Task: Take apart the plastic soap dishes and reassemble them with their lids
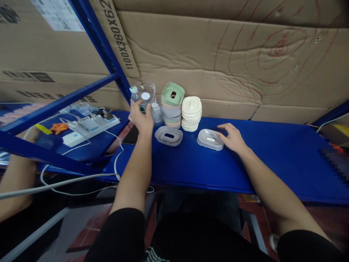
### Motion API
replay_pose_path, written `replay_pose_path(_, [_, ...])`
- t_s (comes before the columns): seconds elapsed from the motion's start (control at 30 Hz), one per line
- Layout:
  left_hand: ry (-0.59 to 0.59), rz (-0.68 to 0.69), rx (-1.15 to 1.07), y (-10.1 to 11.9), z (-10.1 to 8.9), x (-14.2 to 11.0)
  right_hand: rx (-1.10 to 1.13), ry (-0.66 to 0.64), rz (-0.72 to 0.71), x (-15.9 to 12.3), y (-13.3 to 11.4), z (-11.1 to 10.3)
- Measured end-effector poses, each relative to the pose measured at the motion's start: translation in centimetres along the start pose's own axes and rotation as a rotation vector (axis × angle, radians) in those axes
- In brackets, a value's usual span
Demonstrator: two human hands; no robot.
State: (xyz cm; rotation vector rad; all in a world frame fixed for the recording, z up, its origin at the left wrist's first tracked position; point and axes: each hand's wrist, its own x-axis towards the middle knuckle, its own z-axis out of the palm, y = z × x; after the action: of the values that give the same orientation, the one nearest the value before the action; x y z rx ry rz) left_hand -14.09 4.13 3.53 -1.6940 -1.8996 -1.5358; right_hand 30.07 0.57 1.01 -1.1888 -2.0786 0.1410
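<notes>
Sitting on the blue desk (272,156), a grey rounded plastic dish (206,143) has the right hand (231,137) at three o'clock, its grip spread; a slotted grey oval dish (169,141) lies at nine. The left hand (142,118) is at six o'clock of a clear plastic tub (149,89); I cannot tell whether its grip pinches anything.

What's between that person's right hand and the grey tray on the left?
In the head view, another grey tray sits next to the right hand, then bare blue tabletop before the left tray.
</notes>
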Motion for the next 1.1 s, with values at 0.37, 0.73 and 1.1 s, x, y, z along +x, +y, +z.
replay_pose_path(0.37, [0.032,-0.163,0.008,1.3,2.0,-0.8,-0.031,-0.219,-0.028,-0.3,0.3,0.0])
replay_pose_path(0.73, [0.274,0.354,-0.129,7.3,1.6,-4.0,-0.001,-0.455,-0.024,-0.3,-0.5,-0.2])
replay_pose_path(1.1, [-0.574,0.892,-0.248,13.7,3.3,-10.0,0.077,-0.367,-0.094,-0.4,-1.6,-0.6])
